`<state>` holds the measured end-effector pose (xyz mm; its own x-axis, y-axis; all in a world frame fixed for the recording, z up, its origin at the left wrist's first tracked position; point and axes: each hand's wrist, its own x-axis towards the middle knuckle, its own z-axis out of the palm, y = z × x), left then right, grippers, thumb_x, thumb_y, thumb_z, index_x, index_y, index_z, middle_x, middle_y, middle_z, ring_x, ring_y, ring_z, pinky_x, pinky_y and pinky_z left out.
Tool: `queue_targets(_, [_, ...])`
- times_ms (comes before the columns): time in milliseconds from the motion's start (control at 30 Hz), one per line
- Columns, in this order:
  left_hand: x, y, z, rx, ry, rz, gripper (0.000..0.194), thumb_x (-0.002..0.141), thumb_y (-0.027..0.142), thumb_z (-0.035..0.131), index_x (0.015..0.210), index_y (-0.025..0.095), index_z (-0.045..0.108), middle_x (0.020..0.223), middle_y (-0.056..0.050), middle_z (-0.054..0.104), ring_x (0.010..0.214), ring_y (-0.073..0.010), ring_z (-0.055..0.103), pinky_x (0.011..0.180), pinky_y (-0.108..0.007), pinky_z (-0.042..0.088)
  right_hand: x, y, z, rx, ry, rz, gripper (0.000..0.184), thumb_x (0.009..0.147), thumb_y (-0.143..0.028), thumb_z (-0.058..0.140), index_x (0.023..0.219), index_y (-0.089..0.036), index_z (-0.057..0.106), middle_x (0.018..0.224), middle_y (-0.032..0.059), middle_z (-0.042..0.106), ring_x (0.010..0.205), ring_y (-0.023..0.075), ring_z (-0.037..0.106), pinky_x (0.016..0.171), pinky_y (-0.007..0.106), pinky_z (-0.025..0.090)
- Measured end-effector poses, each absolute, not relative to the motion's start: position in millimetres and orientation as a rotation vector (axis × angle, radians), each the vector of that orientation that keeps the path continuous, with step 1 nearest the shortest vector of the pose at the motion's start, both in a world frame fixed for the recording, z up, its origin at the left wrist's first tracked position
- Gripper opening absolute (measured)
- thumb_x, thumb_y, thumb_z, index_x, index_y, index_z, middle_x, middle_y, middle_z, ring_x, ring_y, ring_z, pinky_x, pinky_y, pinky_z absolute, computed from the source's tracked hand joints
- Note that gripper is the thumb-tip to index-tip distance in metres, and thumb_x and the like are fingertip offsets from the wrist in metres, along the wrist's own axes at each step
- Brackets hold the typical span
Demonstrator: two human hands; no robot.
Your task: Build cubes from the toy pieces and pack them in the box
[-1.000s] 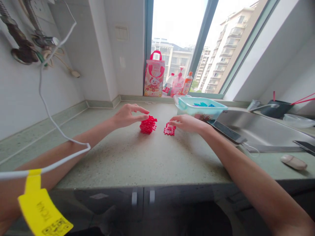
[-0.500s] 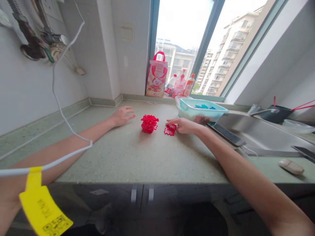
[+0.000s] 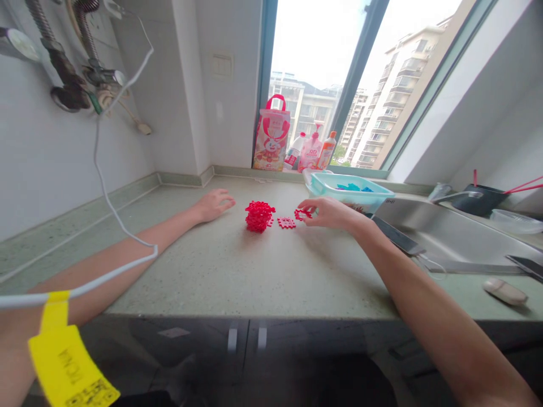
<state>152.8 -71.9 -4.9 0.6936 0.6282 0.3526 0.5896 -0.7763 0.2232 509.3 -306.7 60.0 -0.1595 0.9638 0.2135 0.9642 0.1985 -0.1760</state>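
Desk (image 3: 237, 277) runs from the near edge back to the window sill. Stack of toy pieces (image 3: 258, 215) sits on the desk, centre. Loose toy piece (image 3: 286, 223) lies flat just right of the stack. Left hand (image 3: 214, 204) rests on the desk, left of the stack, apart from it. Right hand (image 3: 328, 213) is right of the loose piece, pinching another toy piece (image 3: 302, 214) at its fingertips. Tub (image 3: 350, 193) stands behind the right hand. Sink (image 3: 445, 237) lies right of the tub. Bag (image 3: 271, 141) and bottles (image 3: 314, 151) stand at the back, by the window.
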Motion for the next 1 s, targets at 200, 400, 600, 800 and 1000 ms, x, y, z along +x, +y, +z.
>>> queue_targets(200, [154,-72,-6,2.813,0.984,0.637,0.055,0.1,0.062,0.043,0.12,0.025,0.079,0.147,-0.011,0.063,0.14,-0.0342,0.052,0.122,-0.051,0.036,494,-314,75,-1.516,-1.882,-0.172,0.033,0.088,-0.037,0.068,0.115,-0.023,0.077,0.111,0.0055,0.08,0.091,0.0214,0.074,0.081,0.036,0.059])
queue_targets(400, [156,-73,-6,2.835,1.019,0.589,0.06,0.101,0.064,0.038,0.123,0.024,0.077,0.15,-0.012,0.061,0.143,-0.0315,0.051,0.123,-0.047,0.035,442,-304,69,-1.249,-1.945,-0.216,0.028,0.097,-0.04,0.063,0.115,-0.025,0.077,0.115,0.0059,0.078,0.104,0.022,0.07,0.087,0.037,0.058])
queue_targets(600, [156,-78,-6,2.832,1.03,0.583,0.059,0.102,0.064,0.039,0.124,0.025,0.076,0.149,-0.012,0.061,0.142,-0.0312,0.051,0.121,-0.047,0.036,413,-295,70,-1.193,-2.108,-0.281,0.026,0.104,-0.038,0.059,0.121,-0.028,0.076,0.123,0.0047,0.077,0.113,0.0242,0.066,0.105,0.043,0.051])
queue_targets(800, [157,-79,-6,2.847,0.957,0.593,0.059,0.101,0.065,0.037,0.117,0.023,0.076,0.137,-0.011,0.068,0.133,-0.0311,0.056,0.118,-0.047,0.039,411,-291,63,-1.208,-2.168,-0.294,0.025,0.104,-0.04,0.061,0.12,-0.027,0.076,0.122,0.0055,0.077,0.114,0.0251,0.067,0.103,0.042,0.052])
queue_targets(1000, [157,-71,-12,2.849,0.957,0.615,0.058,0.101,0.067,0.038,0.116,0.025,0.075,0.134,-0.009,0.069,0.129,-0.03,0.059,0.116,-0.045,0.041,424,-293,70,-1.208,-2.118,-0.27,0.031,0.106,-0.046,0.058,0.124,-0.027,0.074,0.129,0.0067,0.075,0.12,0.0268,0.067,0.108,0.047,0.051])
